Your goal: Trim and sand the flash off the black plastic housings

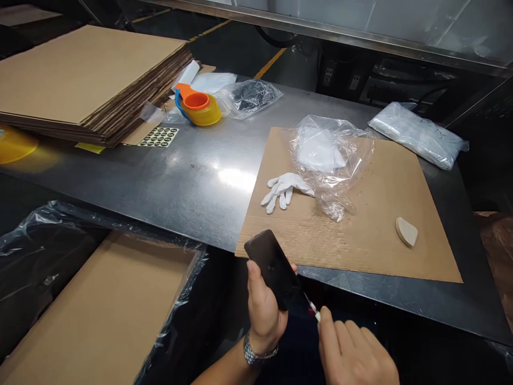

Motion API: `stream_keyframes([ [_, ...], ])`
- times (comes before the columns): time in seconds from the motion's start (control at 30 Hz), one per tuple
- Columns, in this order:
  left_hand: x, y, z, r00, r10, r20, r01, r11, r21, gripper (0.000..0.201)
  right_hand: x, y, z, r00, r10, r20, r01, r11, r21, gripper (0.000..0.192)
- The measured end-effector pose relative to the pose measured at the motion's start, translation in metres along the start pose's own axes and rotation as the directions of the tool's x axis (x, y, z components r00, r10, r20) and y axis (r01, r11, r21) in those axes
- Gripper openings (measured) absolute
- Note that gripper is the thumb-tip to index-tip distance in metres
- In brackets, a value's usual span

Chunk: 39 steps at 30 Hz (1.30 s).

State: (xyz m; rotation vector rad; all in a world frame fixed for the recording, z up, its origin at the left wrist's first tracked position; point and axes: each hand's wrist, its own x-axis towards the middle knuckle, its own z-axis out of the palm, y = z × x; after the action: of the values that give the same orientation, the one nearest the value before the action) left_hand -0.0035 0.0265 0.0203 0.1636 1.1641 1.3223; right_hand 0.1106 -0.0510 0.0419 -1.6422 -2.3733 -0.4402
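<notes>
We are gripping a dark phone [273, 268] in our left hand [262, 310], fingers wrapped round it just below the cardboard sheet [372, 235]. Our right hand [355, 350] is pinching a thin tool [313, 309] against the phone's lower end, apparently working at its port; steadiness is what counts. The tool's tip is too small to identify. Farther up the sheet are lying a white glove [284, 190] and a crumpled bag [328, 160].

The right hand [355, 353] hides most of a small tool [313, 308], cut off below.

black phone [273, 269], white glove [282, 190], orange-and-yellow tape dispenser [199, 107], brown cardboard sheet [372, 224]
</notes>
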Motion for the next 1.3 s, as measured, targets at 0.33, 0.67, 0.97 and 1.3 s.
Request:
stream_keyframes([
  [0.33, 0.006, 0.012, 0.002, 0.906, -0.372, 0.203, 0.397, 0.913, -0.096, 0.046, -0.009, 0.023, 0.002, 0.993, 0.017, 0.117, -0.046, 0.967, 0.25, 0.03],
  [0.67, 0.003, 0.013, 0.004, 0.914, -0.336, 0.226, 0.36, 0.93, -0.076, 0.047, -0.006, 0.019, -0.003, 0.996, -0.012, 0.088, 0.003, 0.995, 0.102, 0.027],
  [0.97, -0.001, 0.012, 0.004, 0.933, -0.284, 0.221, 0.308, 0.948, -0.084, 0.047, -0.006, 0.017, -0.002, 0.996, -0.018, 0.084, 0.01, 0.995, 0.099, 0.026],
  [1.3, -0.003, 0.01, 0.003, 0.942, -0.227, 0.246, 0.244, 0.969, -0.041, 0.051, -0.01, 0.019, 0.0, 0.993, -0.016, 0.12, 0.002, 0.994, 0.109, 0.026],
])
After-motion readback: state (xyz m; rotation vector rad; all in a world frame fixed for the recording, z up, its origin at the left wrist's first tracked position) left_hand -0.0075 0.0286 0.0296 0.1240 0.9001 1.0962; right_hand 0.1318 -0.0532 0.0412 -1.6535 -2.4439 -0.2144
